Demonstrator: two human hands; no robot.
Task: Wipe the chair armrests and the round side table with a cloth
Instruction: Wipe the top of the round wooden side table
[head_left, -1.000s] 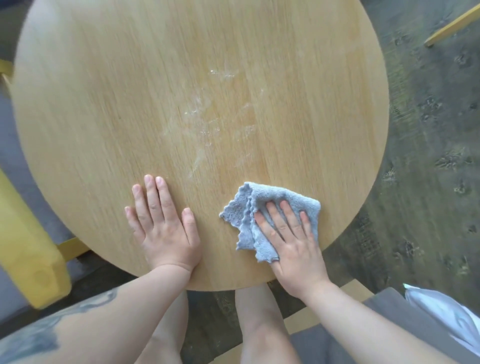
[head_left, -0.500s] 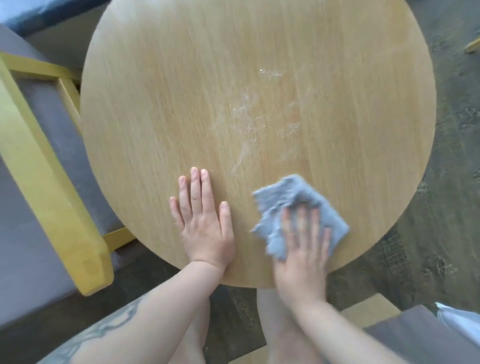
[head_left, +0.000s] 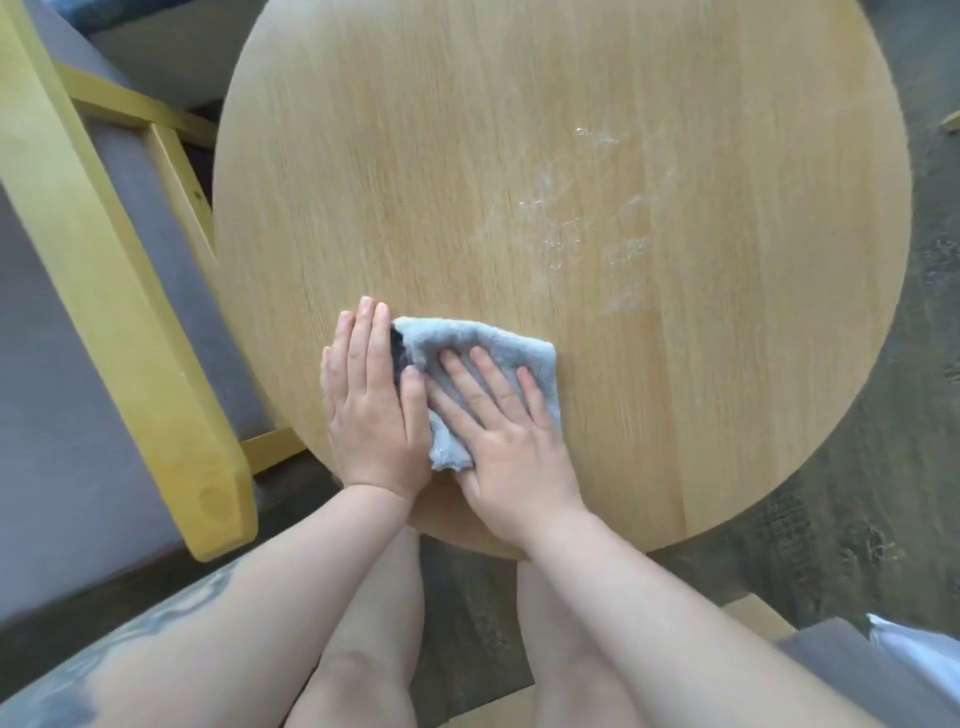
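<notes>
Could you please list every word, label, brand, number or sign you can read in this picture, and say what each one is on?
None: no readable text shows anywhere.
The round table, the grey cloth and the yellow armrest carry no print or label.
The dark marking on the left forearm is blurred; no letters can be made out in it.

Matt wood table (head_left: 415, 156); fluffy cloth (head_left: 483, 343).

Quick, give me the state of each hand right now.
Left hand: open, flat on the round table, beside the cloth.
Right hand: open, straight fingers pressing the cloth.
</notes>
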